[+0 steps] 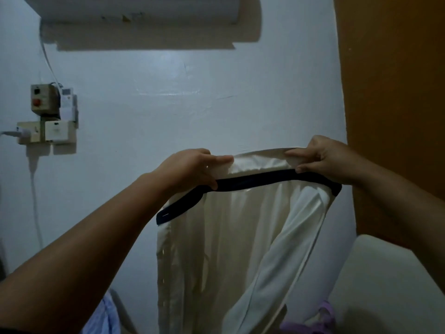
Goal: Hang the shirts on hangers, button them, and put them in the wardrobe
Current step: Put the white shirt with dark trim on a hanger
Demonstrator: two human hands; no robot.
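Observation:
A white shirt (231, 237) hangs in front of the wall, held up by its collar. A dark hanger (252, 180) lies across its top; the hanger's left end sticks out bare and its right end sits inside the shirt's shoulder. My left hand (192, 169) pinches the collar's left end and presses on the hanger. My right hand (327, 160) pinches the collar's right end, fingertips touching the hanger. A row of buttons runs down the shirt's left front edge. The hanger's hook is hidden.
An orange wardrobe panel (395, 104) stands at the right. A wall socket block and switch box (48, 116) are at the left, under an air conditioner (134, 8). A pale blue garment (106, 319) and a purple one (310, 326) lie below. A white rounded object (390, 285) sits lower right.

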